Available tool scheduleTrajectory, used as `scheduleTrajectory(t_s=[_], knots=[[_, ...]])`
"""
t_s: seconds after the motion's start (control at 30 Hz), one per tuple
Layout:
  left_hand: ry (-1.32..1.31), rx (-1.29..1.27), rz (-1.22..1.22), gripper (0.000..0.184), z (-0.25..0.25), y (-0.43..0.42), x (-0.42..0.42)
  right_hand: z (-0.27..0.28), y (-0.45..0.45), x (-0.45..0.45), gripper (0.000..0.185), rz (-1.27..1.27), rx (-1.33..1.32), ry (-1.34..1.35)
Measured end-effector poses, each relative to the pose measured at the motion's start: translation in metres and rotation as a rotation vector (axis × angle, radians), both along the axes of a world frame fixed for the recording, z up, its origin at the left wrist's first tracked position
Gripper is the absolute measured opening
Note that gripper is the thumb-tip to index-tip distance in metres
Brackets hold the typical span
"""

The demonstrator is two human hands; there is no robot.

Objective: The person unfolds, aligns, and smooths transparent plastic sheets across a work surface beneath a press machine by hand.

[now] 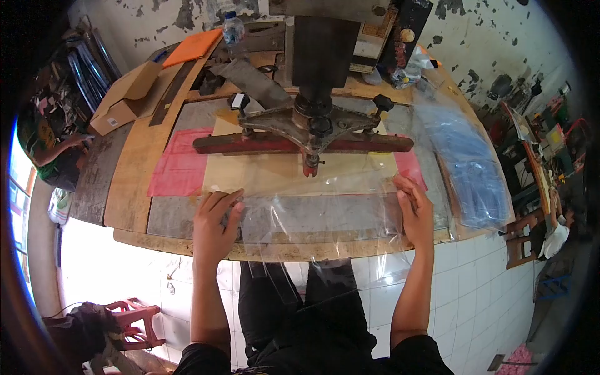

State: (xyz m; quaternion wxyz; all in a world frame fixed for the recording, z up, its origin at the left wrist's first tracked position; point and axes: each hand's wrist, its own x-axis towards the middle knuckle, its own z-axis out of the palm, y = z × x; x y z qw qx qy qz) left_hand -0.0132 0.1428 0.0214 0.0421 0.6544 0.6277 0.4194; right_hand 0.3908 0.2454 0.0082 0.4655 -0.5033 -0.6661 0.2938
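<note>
A clear plastic sheet (312,219) stretches between my two hands across the front of the worktable, its near part hanging over the edge above my legs. My left hand (215,222) has its thumb and bent fingers on the sheet's left side. At the right side, my right hand (414,209) pinches the sheet, thumb against fingers. Just beyond my hands lies a cream-coloured sheet (262,175) with a pink piece (181,161) at its left end and more pink at its right end. Over it stands a press head (312,122) with a long dark-red bar (256,145).
A pile of clear bluish plastic (472,169) lies on the table's right side. At the left are an open cardboard box (125,97) and an orange sheet (194,47). A water bottle (233,28) stands at the back. Another person's arm (62,147) shows far left; a red stool (134,322) is below.
</note>
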Motion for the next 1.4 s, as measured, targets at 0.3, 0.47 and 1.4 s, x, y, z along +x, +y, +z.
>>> scheduleTrajectory(t_s=[0.3, 0.47, 1.4], knots=[[0.03, 0.01, -0.019, 0.025, -0.005, -0.003, -0.002, 0.009, 0.045, -0.008, 0.035, 0.051, -0.139, -0.096], [0.041, 0.005, -0.033, 0.028, -0.006, -0.003, -0.004, 0.006, 0.029, -0.008, 0.035, 0.047, -0.149, 0.021], [-1.321, -0.214, -0.739, 0.098, -0.052, -0.08, 0.027, 0.053, -0.134, 0.042, 0.024, -0.202, 0.511, 0.873]])
